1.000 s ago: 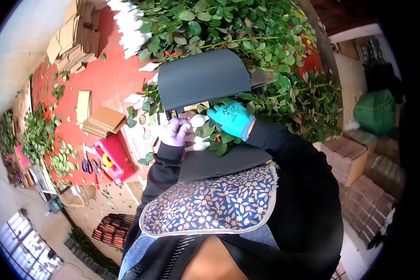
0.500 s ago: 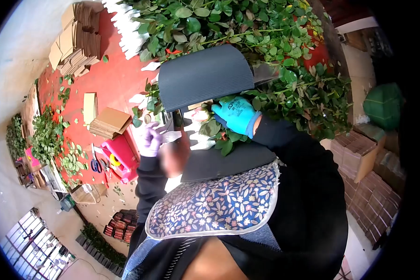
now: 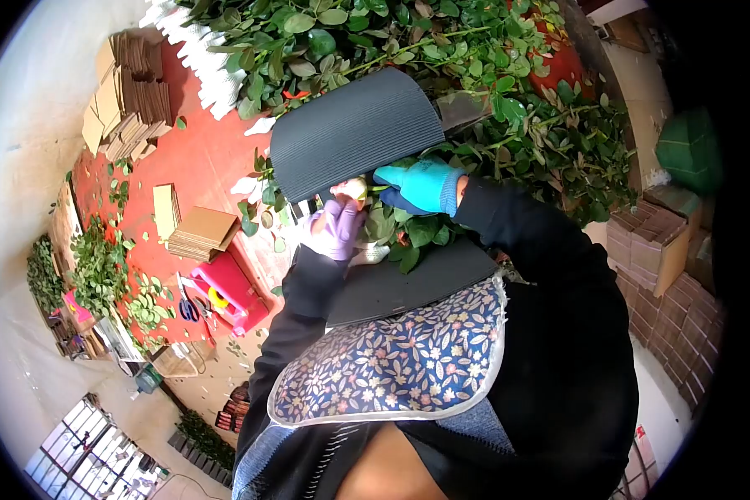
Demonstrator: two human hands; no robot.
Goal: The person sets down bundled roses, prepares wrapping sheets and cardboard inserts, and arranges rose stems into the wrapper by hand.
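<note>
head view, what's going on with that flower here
A gloved person is handling a rose at a red table. The left hand is up against the bloom, and the right hand appears to hold the stem. Both are beside a black ridged pad; leafy stems lie heaped beyond it.

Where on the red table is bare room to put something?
The widest bare patch of table lies between the tall cardboard stack, the low cardboard pile and the black corrugated sheet. A narrower, leaf-flecked strip separates the low pile from the leaf clump. It is crowded around the left hand and right hand, in the foliage, and by the pink holder.
</note>
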